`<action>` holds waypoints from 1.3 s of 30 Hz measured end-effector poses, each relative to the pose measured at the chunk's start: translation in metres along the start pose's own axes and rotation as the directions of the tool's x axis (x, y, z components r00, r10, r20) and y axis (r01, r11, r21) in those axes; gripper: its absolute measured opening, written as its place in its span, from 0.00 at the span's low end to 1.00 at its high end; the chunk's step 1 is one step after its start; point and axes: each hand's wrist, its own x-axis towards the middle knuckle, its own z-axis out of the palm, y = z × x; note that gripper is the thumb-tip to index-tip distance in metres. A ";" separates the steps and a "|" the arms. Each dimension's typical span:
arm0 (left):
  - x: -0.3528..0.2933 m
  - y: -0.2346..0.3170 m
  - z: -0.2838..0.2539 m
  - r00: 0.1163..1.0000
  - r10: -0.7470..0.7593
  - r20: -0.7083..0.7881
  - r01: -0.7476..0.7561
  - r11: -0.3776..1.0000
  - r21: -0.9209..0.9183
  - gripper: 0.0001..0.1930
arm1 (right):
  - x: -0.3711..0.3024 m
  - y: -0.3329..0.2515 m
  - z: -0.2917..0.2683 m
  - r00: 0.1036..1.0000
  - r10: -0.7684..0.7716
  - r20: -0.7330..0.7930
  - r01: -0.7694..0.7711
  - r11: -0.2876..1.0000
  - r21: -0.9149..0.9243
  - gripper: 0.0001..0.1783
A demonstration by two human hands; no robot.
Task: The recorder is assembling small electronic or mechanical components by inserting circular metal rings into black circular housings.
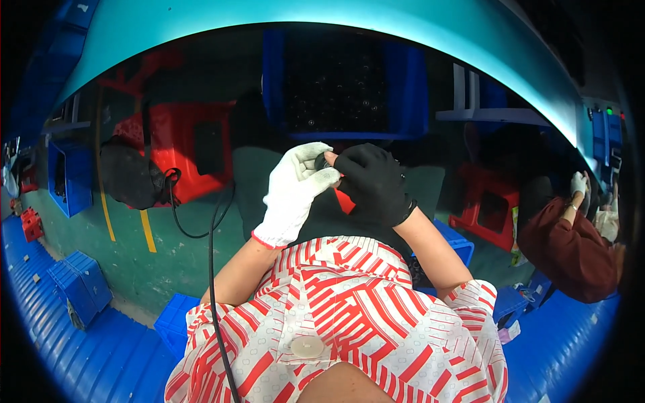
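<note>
In a white knit glove with a red cuff edge, my left hand [295, 185] is closed, its thumb and fingers round a small dark, rounded part [322, 163]. From the other side my right hand [371, 181], in a black glove with bare fingertips, pinches at the same part. The two hands meet in front of my chest, above my lap. Much of the part is hidden by fingers, so its exact kind does not show. Just beyond my hands stands a blue bin [349, 135] holding many small dark, shiny pieces.
A teal work surface [269, 17] curves across the far side. To the left are a red stool [185, 181], a black bag [131, 176] and a hanging black cable [212, 282]. At right, a co-worker in a dark red sleeve [571, 248] sits past another red stool [480, 211].
</note>
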 end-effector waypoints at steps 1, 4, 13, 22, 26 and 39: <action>0.000 -0.002 -0.001 1.000 -0.001 -0.002 0.001 1.000 0.000 0.20 | -0.001 -0.002 0.000 1.000 0.000 0.001 0.000 1.000 0.002 0.23; -0.001 -0.005 -0.002 0.998 0.052 -0.023 -0.054 0.997 -0.050 0.20 | 0.000 -0.005 -0.003 0.983 0.182 -0.003 -0.175 0.953 0.247 0.26; -0.007 -0.003 0.005 0.976 0.220 -0.006 -0.206 0.925 0.320 0.21 | -0.008 -0.004 0.009 0.963 0.258 0.082 -0.271 0.918 0.290 0.21; -0.006 -0.008 -0.004 0.937 0.343 0.063 -0.312 0.745 0.589 0.20 | -0.003 -0.006 0.015 0.973 0.226 0.038 -0.229 0.956 0.184 0.18; -0.001 -0.006 -0.001 0.973 0.225 -0.050 -0.185 0.891 0.414 0.20 | 0.004 -0.001 0.012 0.976 0.199 0.084 -0.208 0.971 0.119 0.14; 0.007 0.005 -0.005 0.998 -0.053 -0.028 0.060 0.922 0.382 0.17 | -0.002 0.000 0.016 0.950 0.302 0.081 -0.308 0.863 0.399 0.16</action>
